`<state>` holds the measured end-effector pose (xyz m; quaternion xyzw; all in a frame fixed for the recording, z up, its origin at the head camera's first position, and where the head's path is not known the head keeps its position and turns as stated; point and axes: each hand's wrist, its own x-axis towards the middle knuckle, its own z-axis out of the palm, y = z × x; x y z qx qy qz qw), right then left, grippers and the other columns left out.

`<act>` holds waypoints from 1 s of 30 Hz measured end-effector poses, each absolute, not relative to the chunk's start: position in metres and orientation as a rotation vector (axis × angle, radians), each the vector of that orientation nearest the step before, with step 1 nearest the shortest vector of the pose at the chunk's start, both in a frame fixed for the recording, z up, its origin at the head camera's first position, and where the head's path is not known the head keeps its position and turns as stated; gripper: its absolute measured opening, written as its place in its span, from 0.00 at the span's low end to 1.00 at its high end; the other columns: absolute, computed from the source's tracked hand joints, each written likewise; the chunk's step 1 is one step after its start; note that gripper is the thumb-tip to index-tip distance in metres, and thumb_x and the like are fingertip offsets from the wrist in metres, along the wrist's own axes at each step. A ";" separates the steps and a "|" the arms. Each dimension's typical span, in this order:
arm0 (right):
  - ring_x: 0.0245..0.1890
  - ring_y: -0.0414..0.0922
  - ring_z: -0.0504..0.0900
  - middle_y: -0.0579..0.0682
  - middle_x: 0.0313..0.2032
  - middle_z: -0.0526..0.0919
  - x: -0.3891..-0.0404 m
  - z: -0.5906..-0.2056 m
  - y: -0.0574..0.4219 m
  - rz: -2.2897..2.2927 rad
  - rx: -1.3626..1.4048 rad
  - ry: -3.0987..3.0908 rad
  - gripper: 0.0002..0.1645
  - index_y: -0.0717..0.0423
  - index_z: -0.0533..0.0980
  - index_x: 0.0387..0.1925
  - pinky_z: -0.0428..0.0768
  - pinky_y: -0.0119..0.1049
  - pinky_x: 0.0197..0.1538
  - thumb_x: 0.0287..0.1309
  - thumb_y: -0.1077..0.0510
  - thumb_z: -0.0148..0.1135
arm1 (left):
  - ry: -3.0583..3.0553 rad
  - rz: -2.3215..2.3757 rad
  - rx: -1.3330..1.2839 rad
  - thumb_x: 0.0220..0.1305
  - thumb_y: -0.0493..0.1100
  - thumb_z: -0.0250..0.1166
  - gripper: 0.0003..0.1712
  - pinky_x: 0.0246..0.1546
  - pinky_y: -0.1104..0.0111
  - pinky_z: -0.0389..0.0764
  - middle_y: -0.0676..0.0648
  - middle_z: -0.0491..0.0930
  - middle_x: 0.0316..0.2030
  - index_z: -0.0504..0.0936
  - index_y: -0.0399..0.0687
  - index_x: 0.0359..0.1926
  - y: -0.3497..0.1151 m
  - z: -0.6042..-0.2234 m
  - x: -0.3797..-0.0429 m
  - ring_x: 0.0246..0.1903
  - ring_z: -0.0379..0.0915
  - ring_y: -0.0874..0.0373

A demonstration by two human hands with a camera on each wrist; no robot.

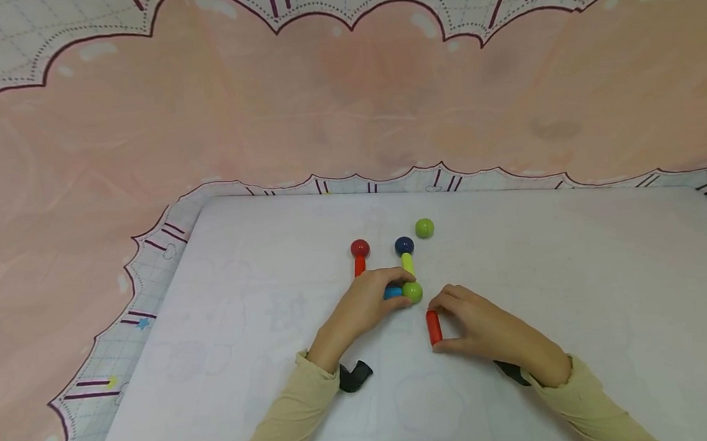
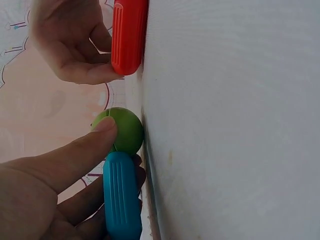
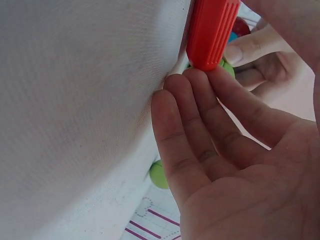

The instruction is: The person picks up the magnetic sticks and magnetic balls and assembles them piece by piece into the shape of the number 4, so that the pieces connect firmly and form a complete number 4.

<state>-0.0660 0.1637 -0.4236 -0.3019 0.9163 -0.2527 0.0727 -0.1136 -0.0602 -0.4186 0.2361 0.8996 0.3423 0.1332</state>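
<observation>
My left hand (image 1: 368, 297) pinches a green ball (image 1: 413, 292) between thumb and fingers. A ribbed blue rod (image 2: 121, 197) meets that ball and runs back under the palm. Just to the right, my right hand (image 1: 483, 324) grips a ribbed red rod (image 1: 434, 328) by its two ends, close over the white surface. Beyond the left hand, a yellow rod (image 1: 407, 263) leads from the green ball to a dark blue ball (image 1: 404, 245). Farther left, a red ball (image 1: 360, 248) tops another red rod (image 1: 360, 266), whose near end is hidden behind the left hand.
A loose green ball (image 1: 425, 228) lies past the dark blue one. Everything rests on a white tabletop (image 1: 583, 285), with a patterned pink cloth (image 1: 344, 103) beyond its far edge. Black straps (image 1: 356, 377) show at the wrists.
</observation>
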 end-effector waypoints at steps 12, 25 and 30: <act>0.45 0.39 0.75 0.43 0.44 0.77 -0.070 -0.423 0.159 -0.814 -0.954 2.724 0.28 0.55 0.76 0.48 0.80 0.39 0.52 0.47 0.52 0.79 | 2.615 0.999 0.699 0.61 0.43 0.72 0.20 0.57 0.64 0.78 0.52 0.84 0.47 0.83 0.50 0.55 -0.060 -0.420 -0.114 0.48 0.78 0.59; 0.42 0.40 0.75 0.44 0.43 0.77 -0.072 -0.420 0.147 -0.808 -0.857 2.726 0.29 0.58 0.76 0.50 0.81 0.38 0.49 0.47 0.54 0.79 | 2.622 0.991 0.706 0.61 0.42 0.72 0.21 0.59 0.63 0.77 0.51 0.84 0.49 0.83 0.50 0.55 -0.060 -0.420 -0.114 0.51 0.78 0.58; 0.42 0.40 0.75 0.44 0.42 0.76 -0.072 -0.420 0.145 -0.824 -0.860 2.739 0.30 0.58 0.76 0.51 0.81 0.37 0.48 0.47 0.55 0.79 | 2.624 0.990 0.712 0.61 0.42 0.72 0.21 0.59 0.63 0.77 0.51 0.84 0.49 0.82 0.50 0.55 -0.060 -0.421 -0.115 0.50 0.78 0.58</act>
